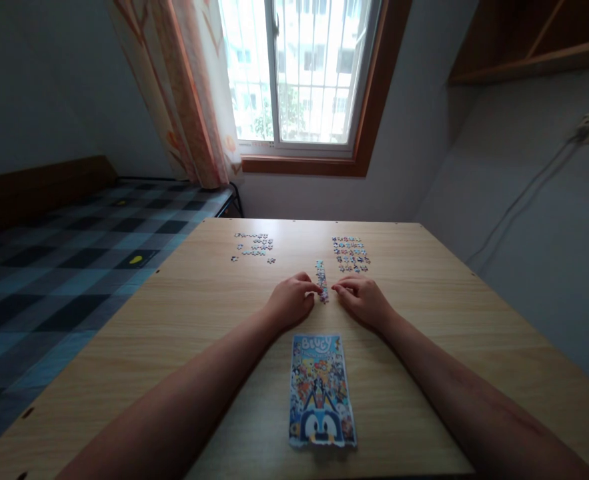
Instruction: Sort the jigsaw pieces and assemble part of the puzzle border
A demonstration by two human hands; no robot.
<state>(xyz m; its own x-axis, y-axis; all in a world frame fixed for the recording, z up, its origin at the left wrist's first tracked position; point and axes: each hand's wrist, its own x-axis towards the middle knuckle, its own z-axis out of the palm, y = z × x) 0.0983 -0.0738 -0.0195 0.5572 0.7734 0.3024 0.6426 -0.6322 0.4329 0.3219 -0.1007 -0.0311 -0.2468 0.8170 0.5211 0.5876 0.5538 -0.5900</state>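
Observation:
A narrow strip of joined jigsaw puzzle pieces [321, 272] lies on the table between my two hands. From its left side my left hand [293, 300] reaches in, with the index fingertip on the strip's edge and the thumb bent close behind. My right hand [361, 299] rests just right of the strip, fingers curled and tips together; whether a piece is between them is too small to tell. Nearer to me, between my forearms, a printed picture sheet [323, 393] marked "Bluey" lies flat, with cartoon dogs and a ragged bottom edge.
Loose jigsaw pieces [350, 252] lie in rows beyond my right hand. Further pieces [259, 245] are spread at the far left of the wooden table [184, 347]. A checked bed [99, 267] adjoins on the left, a wall with a cable [524, 190] on the right.

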